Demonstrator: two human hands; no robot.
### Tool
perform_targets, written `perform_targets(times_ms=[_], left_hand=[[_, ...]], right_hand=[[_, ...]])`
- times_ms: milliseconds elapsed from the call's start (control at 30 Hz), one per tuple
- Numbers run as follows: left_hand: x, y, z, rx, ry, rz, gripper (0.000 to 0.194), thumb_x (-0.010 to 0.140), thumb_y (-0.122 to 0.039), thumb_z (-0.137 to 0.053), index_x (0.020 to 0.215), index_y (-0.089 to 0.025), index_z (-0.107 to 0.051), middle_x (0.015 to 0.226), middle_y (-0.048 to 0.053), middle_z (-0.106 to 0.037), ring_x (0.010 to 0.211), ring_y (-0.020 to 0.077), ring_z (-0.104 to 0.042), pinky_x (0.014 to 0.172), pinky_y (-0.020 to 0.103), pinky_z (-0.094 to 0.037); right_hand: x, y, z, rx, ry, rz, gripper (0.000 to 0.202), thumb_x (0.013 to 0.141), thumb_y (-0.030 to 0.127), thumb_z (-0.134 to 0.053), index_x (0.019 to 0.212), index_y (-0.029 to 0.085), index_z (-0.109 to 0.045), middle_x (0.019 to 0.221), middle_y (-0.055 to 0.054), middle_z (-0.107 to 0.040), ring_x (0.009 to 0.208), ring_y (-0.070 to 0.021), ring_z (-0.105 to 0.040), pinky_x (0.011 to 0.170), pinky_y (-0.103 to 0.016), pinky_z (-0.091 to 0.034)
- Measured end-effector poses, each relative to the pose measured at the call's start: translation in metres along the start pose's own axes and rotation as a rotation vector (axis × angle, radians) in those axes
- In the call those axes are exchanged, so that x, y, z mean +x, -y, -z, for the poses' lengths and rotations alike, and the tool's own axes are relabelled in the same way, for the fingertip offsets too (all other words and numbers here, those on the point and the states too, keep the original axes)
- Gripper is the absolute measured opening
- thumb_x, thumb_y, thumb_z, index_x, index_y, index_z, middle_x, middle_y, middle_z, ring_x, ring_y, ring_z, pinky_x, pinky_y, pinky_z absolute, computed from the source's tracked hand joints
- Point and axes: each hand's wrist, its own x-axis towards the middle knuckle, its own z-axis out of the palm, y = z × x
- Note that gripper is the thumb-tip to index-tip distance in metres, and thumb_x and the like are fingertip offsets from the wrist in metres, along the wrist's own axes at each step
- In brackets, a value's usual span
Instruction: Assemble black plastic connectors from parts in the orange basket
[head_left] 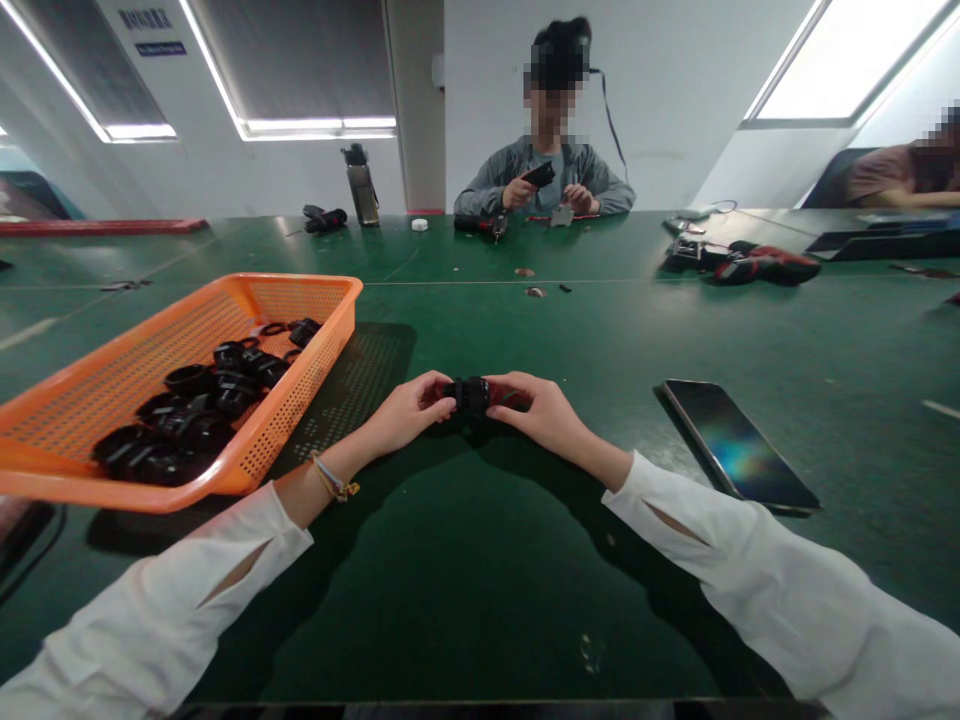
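Observation:
A small black ribbed cylindrical part [472, 397] is held just above the green table, between my two hands. My left hand [411, 408] pinches its left end with thumb and fingers. At the right end, my right hand [541, 408] grips it the same way. To the left stands an orange perforated basket [292, 425] with several black ring-shaped and cylindrical parts [202, 425] in it. Details of the held part are too small and dark to make out.
A phone [739, 442] lies right of my right hand on the green table [465, 600]. Across the table a person [547, 175] holds a dark tool. A bottle [362, 187] and red-black tools [765, 265] stand or lie farther back. Another person sits at far right.

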Motion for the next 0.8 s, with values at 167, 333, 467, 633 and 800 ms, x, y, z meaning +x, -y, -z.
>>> perform_targets(times_ms=[167,333,467,633,800], left_hand=[[0.0,-0.0003,0.0004,0.003,0.002,-0.004,0.02,0.074,-0.026,-0.056,0.089,-0.016,-0.05,0.07,-0.003,-0.056,0.062,0.0108,-0.056,0.064,0.026,-0.047],[0.0008,0.0005,0.0009,0.008,0.008,-0.006,0.024,0.073,-0.03,-0.055,0.09,-0.016,-0.05,0.071,-0.002,-0.056,0.062,0.0117,-0.055,0.065,0.028,-0.047],[0.0008,0.0001,0.0007,0.032,0.011,-0.004,0.025,0.072,-0.032,-0.055,0.09,-0.016,-0.05,0.072,-0.002,-0.056,0.063,0.0125,-0.056,0.067,0.029,-0.047],[0.0008,0.0009,0.0002,0.019,0.008,0.002,0.024,0.072,-0.03,-0.055,0.09,-0.015,-0.05,0.071,-0.002,-0.056,0.063,0.0117,-0.056,0.066,0.028,-0.047],[0.0007,0.0007,0.0003,0.01,0.002,0.006,0.022,0.073,-0.028,-0.056,0.09,-0.016,-0.05,0.071,-0.003,-0.056,0.062,0.0111,-0.055,0.066,0.027,-0.047]], right_hand=[[0.0004,-0.0011,-0.0008,-0.019,-0.026,0.025,0.035,0.068,0.015,-0.066,0.103,0.02,-0.066,0.095,-0.006,-0.069,0.084,-0.0174,-0.065,0.079,-0.034,-0.052],[0.0002,-0.0024,-0.0028,0.121,-0.025,0.018,0.041,0.066,0.014,-0.066,0.106,0.021,-0.062,0.09,-0.003,-0.07,0.085,-0.0166,-0.066,0.08,-0.033,-0.053],[0.0002,-0.0022,-0.0031,0.151,-0.01,0.004,0.037,0.065,0.015,-0.067,0.102,0.019,-0.063,0.09,-0.004,-0.07,0.084,-0.0171,-0.067,0.082,-0.035,-0.052],[0.0006,-0.0031,-0.0028,0.16,-0.014,0.0,0.037,0.066,0.015,-0.067,0.102,0.02,-0.064,0.088,-0.003,-0.071,0.082,-0.0167,-0.067,0.081,-0.035,-0.053],[0.0008,-0.003,-0.003,0.17,-0.017,0.005,0.037,0.066,0.017,-0.067,0.102,0.02,-0.064,0.087,-0.003,-0.071,0.081,-0.0161,-0.067,0.081,-0.034,-0.053]])
